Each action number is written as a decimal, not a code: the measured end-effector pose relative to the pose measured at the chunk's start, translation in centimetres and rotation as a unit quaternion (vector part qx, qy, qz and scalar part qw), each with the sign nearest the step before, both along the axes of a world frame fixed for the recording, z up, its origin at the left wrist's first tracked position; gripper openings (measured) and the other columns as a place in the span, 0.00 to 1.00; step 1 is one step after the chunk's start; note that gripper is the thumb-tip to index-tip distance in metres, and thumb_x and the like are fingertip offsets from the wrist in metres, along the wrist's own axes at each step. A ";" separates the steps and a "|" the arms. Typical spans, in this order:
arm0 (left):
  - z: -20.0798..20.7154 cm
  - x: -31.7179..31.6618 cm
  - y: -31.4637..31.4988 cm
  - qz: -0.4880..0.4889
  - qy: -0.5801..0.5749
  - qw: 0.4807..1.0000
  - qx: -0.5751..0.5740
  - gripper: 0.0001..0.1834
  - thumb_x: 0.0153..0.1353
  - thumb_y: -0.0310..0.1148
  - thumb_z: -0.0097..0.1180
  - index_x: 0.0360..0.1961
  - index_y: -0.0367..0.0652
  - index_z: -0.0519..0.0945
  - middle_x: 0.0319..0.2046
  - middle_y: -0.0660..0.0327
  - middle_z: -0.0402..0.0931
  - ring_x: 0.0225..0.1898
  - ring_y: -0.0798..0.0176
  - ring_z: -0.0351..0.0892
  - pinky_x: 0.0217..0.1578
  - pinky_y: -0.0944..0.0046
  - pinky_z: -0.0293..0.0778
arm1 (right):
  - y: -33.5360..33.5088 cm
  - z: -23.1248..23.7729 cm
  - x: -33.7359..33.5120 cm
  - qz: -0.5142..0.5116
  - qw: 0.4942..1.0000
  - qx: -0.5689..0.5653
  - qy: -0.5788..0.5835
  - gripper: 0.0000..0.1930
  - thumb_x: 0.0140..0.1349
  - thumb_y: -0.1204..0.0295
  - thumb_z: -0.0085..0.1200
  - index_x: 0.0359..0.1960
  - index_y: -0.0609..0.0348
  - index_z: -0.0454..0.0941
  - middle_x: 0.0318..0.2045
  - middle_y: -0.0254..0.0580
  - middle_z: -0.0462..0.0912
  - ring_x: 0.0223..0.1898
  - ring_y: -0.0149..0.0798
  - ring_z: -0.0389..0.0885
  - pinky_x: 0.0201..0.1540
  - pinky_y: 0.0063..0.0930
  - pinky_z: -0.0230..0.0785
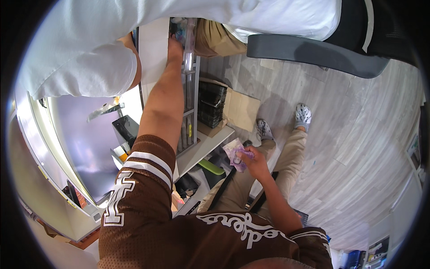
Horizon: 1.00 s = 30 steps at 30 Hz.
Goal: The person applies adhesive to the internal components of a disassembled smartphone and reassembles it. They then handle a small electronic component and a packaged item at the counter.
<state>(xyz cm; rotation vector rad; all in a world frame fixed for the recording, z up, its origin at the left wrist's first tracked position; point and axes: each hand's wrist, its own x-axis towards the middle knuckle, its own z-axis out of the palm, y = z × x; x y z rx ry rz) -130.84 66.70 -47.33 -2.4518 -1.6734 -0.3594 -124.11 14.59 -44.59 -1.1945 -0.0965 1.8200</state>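
My left arm stretches forward over the open grey drawer, which is split into compartments. My left hand reaches in at its far end, by some mixed small items; the fingers are hidden. Nearer my lap, my right hand is closed on purple and pale banknotes, which fan out to the left of the fingers.
A person in a white shirt leans in close at the far side, beside a black chair. Below the drawer stands an open cardboard box with black stacked packs. A desk with a purple-lit panel lies left.
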 end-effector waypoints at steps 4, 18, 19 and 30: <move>-0.8 0.3 0.9 0.007 0.060 0.998 0.033 0.20 0.71 0.39 0.45 0.48 0.33 0.81 0.45 0.37 0.81 0.50 0.33 0.79 0.53 0.44 0.72 | 0.0 -0.4 -0.2 -0.008 1.000 0.000 -0.018 0.15 0.65 0.61 0.64 0.40 0.61 0.80 0.28 0.30 0.80 0.31 0.22 0.72 0.36 0.22 0.67; 0.0 0.1 0.0 0.017 -0.051 0.996 -0.073 0.24 0.73 0.44 0.44 0.65 0.44 0.72 0.59 0.44 0.75 0.61 0.39 0.73 0.64 0.51 0.66 | -0.1 -0.4 -0.3 -0.019 0.999 -0.040 0.009 0.15 0.65 0.61 0.63 0.40 0.61 0.81 0.26 0.29 0.78 0.29 0.22 0.69 0.34 0.23 0.66; 0.8 0.9 -0.6 0.009 -0.164 0.982 -0.096 0.24 0.74 0.45 0.43 0.64 0.46 0.74 0.59 0.45 0.76 0.61 0.40 0.73 0.65 0.53 0.65 | -0.3 -0.6 -0.5 -0.018 0.999 -0.036 0.004 0.15 0.65 0.60 0.63 0.40 0.61 0.81 0.26 0.29 0.77 0.29 0.22 0.69 0.34 0.23 0.65; -2.7 1.2 3.2 0.081 0.014 0.996 0.014 0.26 0.74 0.44 0.39 0.56 0.34 0.78 0.56 0.36 0.76 0.58 0.34 0.75 0.62 0.49 0.68 | -0.1 -0.9 -1.0 -0.048 0.997 -0.055 -0.006 0.16 0.65 0.58 0.63 0.40 0.60 0.81 0.26 0.31 0.78 0.29 0.23 0.70 0.34 0.24 0.66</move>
